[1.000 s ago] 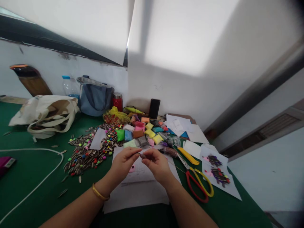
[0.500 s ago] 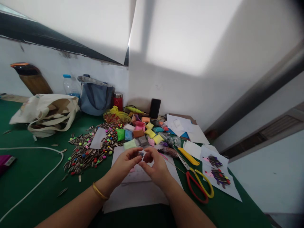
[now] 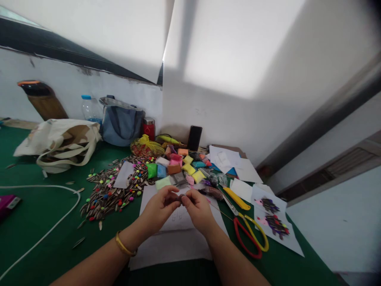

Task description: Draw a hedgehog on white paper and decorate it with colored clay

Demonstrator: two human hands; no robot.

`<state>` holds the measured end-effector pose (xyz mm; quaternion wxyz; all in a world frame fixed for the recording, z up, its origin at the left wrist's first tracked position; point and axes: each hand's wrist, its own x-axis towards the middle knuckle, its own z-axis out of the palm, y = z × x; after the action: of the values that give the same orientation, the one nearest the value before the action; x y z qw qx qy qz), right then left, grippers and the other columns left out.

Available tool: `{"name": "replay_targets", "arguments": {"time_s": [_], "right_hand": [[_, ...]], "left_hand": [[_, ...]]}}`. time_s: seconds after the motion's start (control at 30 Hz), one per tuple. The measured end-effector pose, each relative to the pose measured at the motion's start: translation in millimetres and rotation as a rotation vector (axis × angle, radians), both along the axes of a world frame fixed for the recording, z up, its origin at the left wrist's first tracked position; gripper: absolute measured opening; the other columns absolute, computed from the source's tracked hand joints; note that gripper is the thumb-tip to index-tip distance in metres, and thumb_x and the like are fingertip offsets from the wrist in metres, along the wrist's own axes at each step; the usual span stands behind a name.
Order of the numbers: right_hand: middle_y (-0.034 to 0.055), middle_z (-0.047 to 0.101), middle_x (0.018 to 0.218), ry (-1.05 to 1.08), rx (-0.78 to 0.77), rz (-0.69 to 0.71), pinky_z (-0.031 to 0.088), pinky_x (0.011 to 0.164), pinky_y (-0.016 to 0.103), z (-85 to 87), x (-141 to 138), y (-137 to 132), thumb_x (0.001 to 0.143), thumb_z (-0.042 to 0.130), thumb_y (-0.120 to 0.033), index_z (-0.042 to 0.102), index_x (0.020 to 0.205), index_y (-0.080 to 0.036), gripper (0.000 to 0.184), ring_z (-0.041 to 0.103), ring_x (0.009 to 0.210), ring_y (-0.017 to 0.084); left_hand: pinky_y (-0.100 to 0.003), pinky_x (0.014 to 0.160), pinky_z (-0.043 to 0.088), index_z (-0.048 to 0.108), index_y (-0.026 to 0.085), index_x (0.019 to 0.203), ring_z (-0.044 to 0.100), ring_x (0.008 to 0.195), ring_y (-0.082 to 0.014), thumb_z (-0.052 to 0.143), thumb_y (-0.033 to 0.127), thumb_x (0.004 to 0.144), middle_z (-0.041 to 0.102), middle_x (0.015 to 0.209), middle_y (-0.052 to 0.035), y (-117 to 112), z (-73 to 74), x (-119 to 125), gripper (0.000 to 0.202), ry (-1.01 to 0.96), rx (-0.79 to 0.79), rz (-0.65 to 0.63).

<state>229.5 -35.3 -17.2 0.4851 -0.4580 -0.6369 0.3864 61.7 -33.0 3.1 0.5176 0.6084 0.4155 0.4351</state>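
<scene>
Over white paper [image 3: 175, 247], my two hands meet at the fingertips. A small dark lump [image 3: 181, 197] that looks like modelling clay is pinched between them, mostly covered by fingers. The thumb and index finger of my left hand [image 3: 162, 206] press it from the left. My right hand [image 3: 199, 208] grips it from the other side, fingers curled. Just beyond lie packets of coloured clay, among them a pale green one [image 3: 163, 183], a grey one [image 3: 179, 178] and a yellow one [image 3: 198, 176]. Faint drawn lines show on the paper under my hands.
Sunflower seeds [image 3: 104, 200] mixed with coloured pompoms spread to the left. Scissors [image 3: 245, 226] and a yellow utility knife [image 3: 237, 198] lie at right, beside a sheet with two seed hedgehogs [image 3: 276, 226]. Bags, a red flask [image 3: 149, 129] and a phone [image 3: 194, 138] stand behind.
My hands have come closer together, and the right fingertips now close on the lump beside the left ones. The view has shifted slightly.
</scene>
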Motion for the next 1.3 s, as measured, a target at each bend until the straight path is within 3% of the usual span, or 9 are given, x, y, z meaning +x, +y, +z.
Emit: {"name": "replay_targets", "arguments": {"time_s": [0.17, 0.33, 0.53, 0.67, 0.8, 0.97, 1.03, 1.2, 1.3], "right_hand": [[-0.0008, 0.053, 0.067, -0.136, 0.042, 0.005, 0.036, 0.057, 0.026, 3.1, 1, -1, 0.089, 0.056, -0.037, 0.056, 0.074, -0.02, 0.023, 0.049, 0.064, 0.015], [0.0017, 0.058, 0.077, -0.055, 0.064, 0.09, 0.042, 0.065, 0.028, -2.2, -2, -4, 0.097, 0.043, -0.043, 0.059, 0.088, -0.019, 0.03, 0.054, 0.071, 0.016], [0.0003, 0.065, 0.08, -0.15, 0.045, 0.105, 0.041, 0.065, 0.026, 0.5, -2, -4, 0.088, 0.062, -0.033, 0.066, 0.091, -0.021, 0.013, 0.057, 0.073, 0.016], [0.0008, 0.067, 0.078, -0.252, 0.045, 0.064, 0.04, 0.065, 0.026, 5.6, 1, -3, 0.091, 0.055, -0.023, 0.068, 0.083, -0.021, 0.015, 0.059, 0.073, 0.017], [-0.0001, 0.063, 0.069, -0.4, 0.074, 0.058, 0.035, 0.06, 0.026, 6.3, -1, -4, 0.086, 0.058, -0.02, 0.066, 0.073, -0.02, 0.015, 0.055, 0.066, 0.015], [-0.0008, 0.065, 0.077, -0.166, -0.01, 0.123, 0.04, 0.061, 0.023, 7.6, -6, -5, 0.083, 0.067, -0.028, 0.07, 0.095, -0.021, 0.015, 0.056, 0.069, 0.014], [-0.0005, 0.067, 0.077, -0.108, -0.016, 0.153, 0.042, 0.064, 0.024, 8.0, -6, -4, 0.086, 0.064, -0.03, 0.072, 0.092, -0.021, 0.013, 0.058, 0.071, 0.015], [-0.0006, 0.06, 0.063, -0.305, 0.019, 0.064, 0.034, 0.055, 0.024, 5.4, -4, -3, 0.086, 0.059, -0.027, 0.066, 0.069, -0.018, 0.02, 0.052, 0.06, 0.013], [-0.0012, 0.057, 0.062, -0.389, 0.071, 0.023, 0.032, 0.055, 0.024, 3.9, -6, -4, 0.081, 0.06, -0.022, 0.063, 0.066, -0.018, 0.015, 0.048, 0.059, 0.012]], "left_hand": [[-0.027, 0.063, 0.051, 0.07, 0.02, 0.09, 0.063, 0.076, -0.0184, 0.072, 0.038, 0.074, 0.069, 0.085, -0.0046, 5, -3.7, -5, 0.024, 0.18, 0.138, 0.055], [-0.023, 0.049, 0.046, 0.067, 0.018, 0.076, 0.057, 0.059, -0.0147, 0.069, 0.041, 0.073, 0.065, 0.069, -0.0014, 6, -3.8, -4, 0.024, 0.048, -0.078, 0.108], [-0.021, 0.043, 0.043, 0.067, 0.019, 0.094, 0.056, 0.061, -0.0155, 0.072, 0.044, 0.069, 0.061, 0.07, 0.0001, 3, -4.5, -2, 0.036, -0.029, -0.256, 0.122], [-0.026, 0.057, 0.051, 0.067, 0.022, 0.114, 0.061, 0.075, -0.0181, 0.067, 0.04, 0.078, 0.066, 0.086, -0.0036, 4, -6.7, -4, 0.04, 0.027, -0.041, 0.067], [-0.029, 0.074, 0.051, 0.075, 0.023, 0.087, 0.061, 0.082, -0.0184, 0.067, 0.032, 0.079, 0.068, 0.085, -0.004, 6, -9.1, -6, 0.014, 0.187, 0.238, 0.099], [-0.027, 0.063, 0.05, 0.07, 0.019, 0.073, 0.061, 0.068, -0.0171, 0.067, 0.034, 0.079, 0.065, 0.067, -0.0006, 6, -10.4, -5, 0.017, 0.114, 0.122, 0.205], [-0.027, 0.064, 0.05, 0.07, 0.019, 0.073, 0.062, 0.07, -0.0174, 0.065, 0.036, 0.08, 0.066, 0.069, -0.0012, 5, -10.6, -4, 0.02, 0.1, 0.125, 0.182], [-0.027, 0.068, 0.052, 0.074, 0.023, 0.1, 0.063, 0.076, -0.0167, 0.068, 0.032, 0.079, 0.069, 0.091, -0.0042, 3, -9.3, -6, 0.023, 0.175, 0.293, 0.189], [-0.028, 0.071, 0.051, 0.076, 0.023, 0.085, 0.063, 0.078, -0.0181, 0.066, 0.029, 0.081, 0.07, 0.081, -0.0037, 3, -7.9, -6, 0.012, 0.243, 0.346, 0.158]]}}
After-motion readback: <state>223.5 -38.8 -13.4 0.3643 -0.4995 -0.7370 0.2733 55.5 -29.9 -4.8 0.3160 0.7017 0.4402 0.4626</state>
